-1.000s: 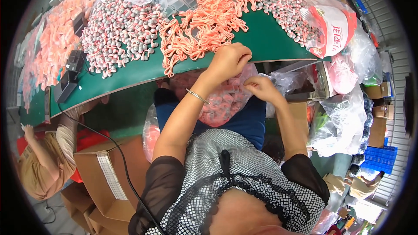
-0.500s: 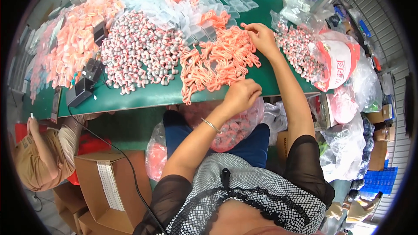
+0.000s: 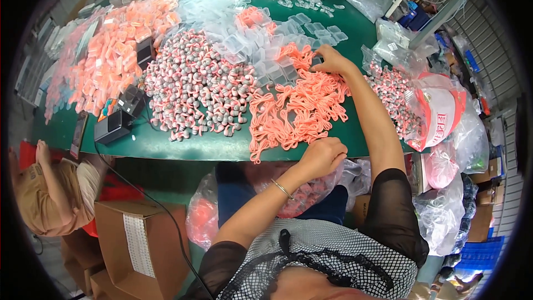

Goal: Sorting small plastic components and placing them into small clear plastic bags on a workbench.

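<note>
Now coral cords [image 3: 297, 108] lie betw. left hand [image 3: 322, 158] & right hand [image 3: 332, 60].

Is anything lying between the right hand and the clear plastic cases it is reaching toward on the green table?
Nothing visible does. The right hand rests at the far edge of the pile of orange cords, its fingers already at the nearest clear plastic cases. The left hand stays at the table's near edge.

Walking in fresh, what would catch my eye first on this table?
Probably the tangle of salmon-pink cords at the near edge of the green table, with the left hand at its lower edge and the right hand reaching over its top. Left of it spreads a heap of small grey-and-pink pieces.
</note>
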### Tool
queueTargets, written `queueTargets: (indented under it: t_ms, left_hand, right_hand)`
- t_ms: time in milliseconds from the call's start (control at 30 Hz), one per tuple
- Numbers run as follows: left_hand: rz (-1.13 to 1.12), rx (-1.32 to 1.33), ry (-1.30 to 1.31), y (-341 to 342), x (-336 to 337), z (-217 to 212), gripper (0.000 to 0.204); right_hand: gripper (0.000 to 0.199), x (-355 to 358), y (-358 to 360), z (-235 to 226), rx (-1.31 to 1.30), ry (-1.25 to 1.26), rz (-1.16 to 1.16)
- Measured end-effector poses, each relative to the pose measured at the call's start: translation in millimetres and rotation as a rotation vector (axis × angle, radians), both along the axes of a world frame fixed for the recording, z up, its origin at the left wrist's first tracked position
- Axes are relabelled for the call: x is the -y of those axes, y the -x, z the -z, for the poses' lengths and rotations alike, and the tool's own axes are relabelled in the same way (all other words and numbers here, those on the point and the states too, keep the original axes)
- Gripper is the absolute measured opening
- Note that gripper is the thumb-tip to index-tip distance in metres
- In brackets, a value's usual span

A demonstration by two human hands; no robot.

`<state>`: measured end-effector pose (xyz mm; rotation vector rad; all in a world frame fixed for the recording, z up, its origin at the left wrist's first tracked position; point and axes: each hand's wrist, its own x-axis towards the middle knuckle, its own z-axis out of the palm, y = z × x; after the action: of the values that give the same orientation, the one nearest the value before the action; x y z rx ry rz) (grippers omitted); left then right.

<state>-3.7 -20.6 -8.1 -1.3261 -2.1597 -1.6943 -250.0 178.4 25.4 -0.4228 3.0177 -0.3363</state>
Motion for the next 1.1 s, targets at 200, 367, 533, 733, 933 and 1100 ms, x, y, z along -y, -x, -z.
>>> queueTargets:
  t_ms: [200,367,533,733,933,1100]
  left_hand:
    - [-0.019,-0.013,0.004,1,-1,1,0.01]
    - [-0.015,-0.042,-0.006,0,-3,1,0.011]
    - [-0.015,0.021,-0.018,0,-1,0,0.009]
    - [-0.239,-0.118,0.057,3,40,-36,0.01]
    - [-0.746,-0.276,0.138,61,104,-48,0.01]
    - [-0.841,-0.319,0.368,104,135,-36,0.008]
  right_hand:
    - [0.06,8,-28,-12,0.114,0.195,0.099]
    - [0.037,-18,-63,-14,0.003,0.594,0.19]
    - [0.018,-2,-152,-46,-0.502,0.553,0.068]
    - [0.019,-14,-245,-17,-0.821,0.348,0.034]
    - [0.024,-20,-311,4,-0.74,0.308,-0.03]
    - [0.036,-14,-308,13,-0.598,0.4,-0.05]
